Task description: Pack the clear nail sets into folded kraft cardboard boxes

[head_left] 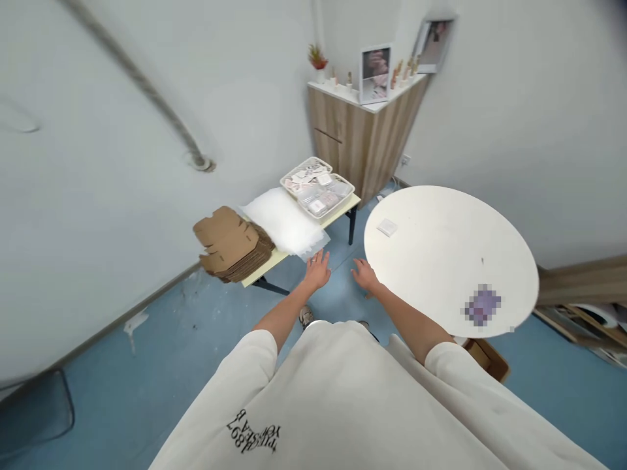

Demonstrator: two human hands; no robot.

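Note:
My left hand [318,269] is stretched forward with its fingers apart, holding nothing. It is nearest to a stack of thin white sheets [284,220] that overhangs the edge of a narrow table [267,269]. Beside the sheets lies a pile of flat brown cardboard box blanks [230,245]. My right hand [365,273] is at the left rim of a white round table [441,254], its fingers loosely extended and empty. Whether it touches the rim I cannot tell. A small white square packet [387,227] rests on that round table.
At the narrow table's far end sit white plastic baskets [318,186] of small packets. A wooden cabinet [365,137] with picture frames fills the corner. A blurred purple item [482,305] lies on the round table; a brown carton [487,359] stands below it.

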